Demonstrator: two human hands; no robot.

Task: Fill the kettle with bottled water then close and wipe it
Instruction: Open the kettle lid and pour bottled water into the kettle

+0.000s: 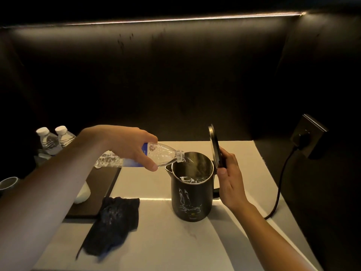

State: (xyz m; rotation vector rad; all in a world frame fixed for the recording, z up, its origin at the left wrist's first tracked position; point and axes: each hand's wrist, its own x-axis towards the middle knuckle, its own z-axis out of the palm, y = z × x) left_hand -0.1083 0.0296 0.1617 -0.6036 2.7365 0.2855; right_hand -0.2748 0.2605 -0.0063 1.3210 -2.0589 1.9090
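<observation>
A dark kettle (190, 200) stands on the white counter with its lid (214, 146) swung upright. Water shimmers inside its steel interior. My left hand (127, 145) grips a clear plastic water bottle (162, 155) with a blue label, tipped nearly level, its uncapped mouth over the kettle's rim. My right hand (229, 178) rests against the upright lid and the handle side, fingers around the lid's edge. A dark cloth (113, 222) lies crumpled on the counter, left of the kettle.
Two capped water bottles (54, 140) stand at the back left. A dark tray (99, 188) holds a white cup (83, 194), partly hidden by my arm. A black cord (279, 184) runs from the kettle side to a wall socket (307, 135) on the right.
</observation>
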